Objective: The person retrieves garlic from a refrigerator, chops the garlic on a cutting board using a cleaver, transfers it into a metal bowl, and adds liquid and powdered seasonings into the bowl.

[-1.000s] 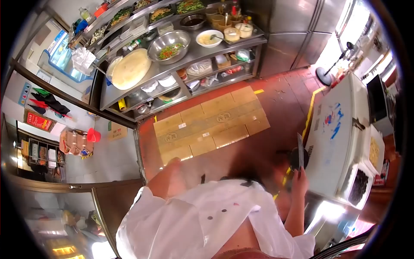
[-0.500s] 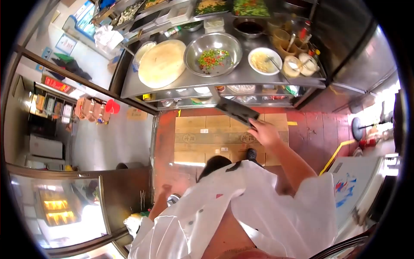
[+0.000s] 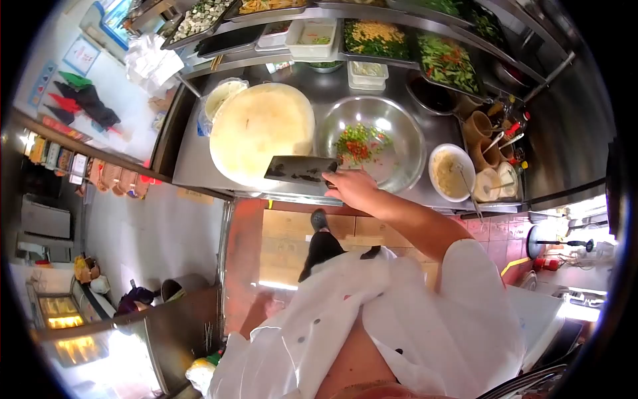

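Observation:
My right hand (image 3: 352, 188) is shut on the handle of a wide cleaver (image 3: 300, 169). The blade lies flat over the near edge of a round pale cutting board (image 3: 259, 130) on the steel counter (image 3: 189, 159). Just right of the hand stands a large steel bowl (image 3: 405, 173) holding chopped red and green peppers (image 3: 359, 141). My left hand is hidden below my white jacket sleeve (image 3: 292, 339).
A white bowl with a spoon (image 3: 450, 173) and condiment cups (image 3: 488, 133) stand at the counter's right end. Trays of cut vegetables (image 3: 379, 36) line the back shelf. Flattened cardboard (image 3: 286, 229) covers the red floor under my feet. White plastic bags (image 3: 153, 63) hang at the left.
I have turned from the chest freezer to the counter and stepped closer. My right hand swung the cleaver up and forward until it reached the cutting board's edge.

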A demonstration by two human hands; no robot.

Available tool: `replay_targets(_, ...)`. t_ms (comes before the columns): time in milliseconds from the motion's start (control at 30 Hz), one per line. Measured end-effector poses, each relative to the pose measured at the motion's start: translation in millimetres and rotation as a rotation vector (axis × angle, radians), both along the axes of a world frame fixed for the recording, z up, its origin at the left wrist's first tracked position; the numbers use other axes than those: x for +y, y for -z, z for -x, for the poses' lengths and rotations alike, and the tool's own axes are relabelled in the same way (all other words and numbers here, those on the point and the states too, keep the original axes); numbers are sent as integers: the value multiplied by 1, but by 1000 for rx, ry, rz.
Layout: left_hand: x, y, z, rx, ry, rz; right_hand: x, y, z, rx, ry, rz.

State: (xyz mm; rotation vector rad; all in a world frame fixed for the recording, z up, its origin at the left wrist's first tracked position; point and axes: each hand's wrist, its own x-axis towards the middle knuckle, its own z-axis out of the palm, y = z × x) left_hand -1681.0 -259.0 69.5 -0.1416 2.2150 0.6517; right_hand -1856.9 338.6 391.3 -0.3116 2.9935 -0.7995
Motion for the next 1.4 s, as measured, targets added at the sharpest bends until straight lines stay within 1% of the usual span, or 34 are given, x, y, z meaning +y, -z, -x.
replay_targets(33, 5, 14, 58, 61, 36, -23, -3, 0, 25, -15, -7, 14)
replay_targets(67, 9, 18, 110, 122, 33, -55, -9, -5, 53, -32, -3, -45)
replay_targets(133, 14, 15, 213, 230, -26, -124, -15, 8, 109, 44, -39, -42)
replay_targets(167, 18, 6, 260, 259, -86, -166, -17, 14, 136, 79, -54, -33)
replay_targets(233, 28, -17, 326, 291, -197, -241, -17, 18, 189, 50, -124, -110)
replay_targets(267, 34, -24, 351, 299, -225, -270, -18, 29, 213, 37, -161, -143)
replay_targets(333, 41, -35, 374, 295, -265, -315, -19, 64, 255, 61, -209, -180)
replay_targets(400, 37, -31, 361, 259, -264, -326, -16, 83, 294, -9, -285, -206)
replay_targets(467, 30, -24, 324, 197, -229, -321, -14, 88, 325, -101, -349, -267)
replay_targets(600, 10, -15, 217, 31, -174, -375, 10, 118, 382, -44, -395, -368)
replay_targets(700, 9, -40, 174, -61, 37, -158, 41, 159, 420, 295, -266, -447)
replay_targets(800, 6, -50, 159, -77, 307, -29, 47, 122, 431, 287, 1, -372)
replay_targets(900, 7, -54, 172, -2, 617, 45, 30, 110, 402, 427, 244, -132)
replay_targets(933, 8, -52, 181, 36, 728, 63, 25, 88, 375, 488, 259, 13)
replay_targets(1033, 11, -38, 218, 147, 994, 82, 39, 77, 299, 487, 272, 230)
replay_targets(1100, 22, -9, 258, 176, 981, 50, 58, 35, 230, 152, 435, 418)
replay_targets(1167, 35, 19, 293, 218, 940, -8, 92, 28, 171, -9, 639, 327)
replay_targets(1233, 52, 45, 327, 297, 934, -76, 135, 25, 100, -163, 813, 530)
replay_targets(1267, 63, 59, 339, 361, 958, -118, 152, 20, 68, -131, 881, 577)
replay_targets(1300, 74, 82, 350, 492, 1060, -164, 166, 17, 36, -99, 949, 626)
replay_targets(1367, 128, 31, 363, 266, 615, -226, 195, 19, -28, -13, 984, 706)
replay_targets(1400, 160, 8, 365, 242, 487, -259, 207, 27, -60, 27, 1020, 796)
